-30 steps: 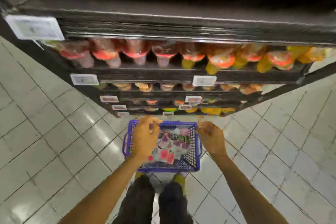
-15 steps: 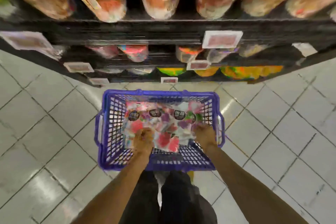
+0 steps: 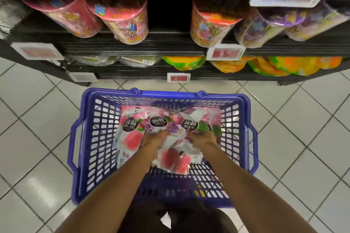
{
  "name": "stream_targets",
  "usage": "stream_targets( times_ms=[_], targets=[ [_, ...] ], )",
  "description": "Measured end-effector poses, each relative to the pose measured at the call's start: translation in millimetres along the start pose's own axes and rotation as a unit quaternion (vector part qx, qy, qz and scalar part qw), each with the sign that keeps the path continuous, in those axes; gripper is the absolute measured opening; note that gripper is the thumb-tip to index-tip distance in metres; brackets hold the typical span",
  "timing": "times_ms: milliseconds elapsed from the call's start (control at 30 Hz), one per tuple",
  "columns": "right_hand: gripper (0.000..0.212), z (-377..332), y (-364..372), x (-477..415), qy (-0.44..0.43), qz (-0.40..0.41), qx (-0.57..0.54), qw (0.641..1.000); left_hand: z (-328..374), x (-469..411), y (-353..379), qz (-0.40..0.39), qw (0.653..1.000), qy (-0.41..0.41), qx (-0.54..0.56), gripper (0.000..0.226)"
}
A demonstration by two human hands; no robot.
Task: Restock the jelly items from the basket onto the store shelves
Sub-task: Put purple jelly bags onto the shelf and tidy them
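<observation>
A blue plastic basket (image 3: 89,138) stands on the tiled floor in front of the black shelves (image 3: 132,47). Several jelly bags (image 3: 132,138), white and pink with round black labels, lie piled inside it. My left hand (image 3: 153,139) is down in the basket with its fingers closed on the bags near the middle. My right hand (image 3: 202,138) sits just to the right, also closed on a bag with purple and green print. My fingertips are buried in the packaging.
The shelf above the basket holds tilted jelly tubs (image 3: 128,21) with a dark gap (image 3: 168,13) between them. The bottom shelf carries yellow and green bags (image 3: 280,66). Price tags (image 3: 225,52) hang along the shelf edges. Grey floor tiles (image 3: 37,119) surround the basket.
My view has dropped closer to the basket and lower shelves. Both hands went from the basket's rim down into the pile and closed on the jelly bags.
</observation>
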State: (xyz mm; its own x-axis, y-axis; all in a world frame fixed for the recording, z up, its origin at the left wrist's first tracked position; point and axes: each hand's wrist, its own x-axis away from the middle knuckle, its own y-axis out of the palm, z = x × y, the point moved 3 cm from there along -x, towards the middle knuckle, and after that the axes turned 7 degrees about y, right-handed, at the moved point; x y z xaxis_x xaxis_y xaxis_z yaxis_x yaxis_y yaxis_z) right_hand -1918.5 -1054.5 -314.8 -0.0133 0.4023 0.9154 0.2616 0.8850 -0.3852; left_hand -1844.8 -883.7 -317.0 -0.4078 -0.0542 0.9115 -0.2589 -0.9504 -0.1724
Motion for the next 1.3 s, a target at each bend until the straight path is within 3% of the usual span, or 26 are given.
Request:
stream_targets(
  times_ms=[233, 433, 600, 733, 833, 900, 967, 1067, 1200, 1300],
  targets=[
    [0.015, 20.7, -36.1, 81.6, 0.023, -0.047, -0.153, 0.987, 14.9, 97.9, -57.5, -0.109, 0.99, -0.013, 0.088, 0.007],
    [0.033, 18.0, -89.0, 216.7, -0.098, -0.056, -0.22, 0.969, 52.3, 232.0, -102.6, -0.145, 0.979, 0.071, 0.126, 0.027],
    [0.026, -9.0, -151.5, 342.4, -0.194, -0.111, -0.22, 0.949, 117.0, 360.2, -129.0, -0.162, 0.976, 0.128, 0.069, 0.044],
    [0.023, -37.5, -197.3, 436.7, -0.24, -0.15, -0.23, 0.931, 175.3, 458.9, -147.6, -0.144, 0.972, 0.182, 0.046, 0.071],
    [0.022, -49.3, -224.5, 497.6, -0.244, -0.19, -0.247, 0.919, 207.4, 521.5, -163.0, -0.148, 0.959, 0.216, 0.107, 0.061],
    [0.033, -55.8, -240.3, 535.1, -0.272, -0.224, -0.265, 0.898, 225.7, 560.8, -174.4, -0.149, 0.947, 0.235, 0.162, 0.035],
    [0.04, -64.6, -256.1, 572.1, -0.31, -0.25, -0.29, 0.87, 246.1, 597.4, -185.8, -0.144, 0.929, 0.278, 0.196, 0.025],
    [0.026, -81.7, -278.6, 628.7, -0.342, -0.3, -0.349, 0.819, 279.5, 647.7, -199.4, -0.164, 0.892, 0.365, 0.209, 0.042],
    [0.019, -112.7, -302.1, 709.9, -0.422, -0.353, -0.341, 0.762, 316.6, 706.5, -216.6, -0.169, 0.855, 0.436, 0.224, 0.057],
    [0.031, -139.1, -317.3, 761.4, -0.515, -0.3, -0.302, 0.744, 342.5, 743.5, -229.5, -0.16, 0.826, 0.488, 0.23, 0.047]
  ],
)
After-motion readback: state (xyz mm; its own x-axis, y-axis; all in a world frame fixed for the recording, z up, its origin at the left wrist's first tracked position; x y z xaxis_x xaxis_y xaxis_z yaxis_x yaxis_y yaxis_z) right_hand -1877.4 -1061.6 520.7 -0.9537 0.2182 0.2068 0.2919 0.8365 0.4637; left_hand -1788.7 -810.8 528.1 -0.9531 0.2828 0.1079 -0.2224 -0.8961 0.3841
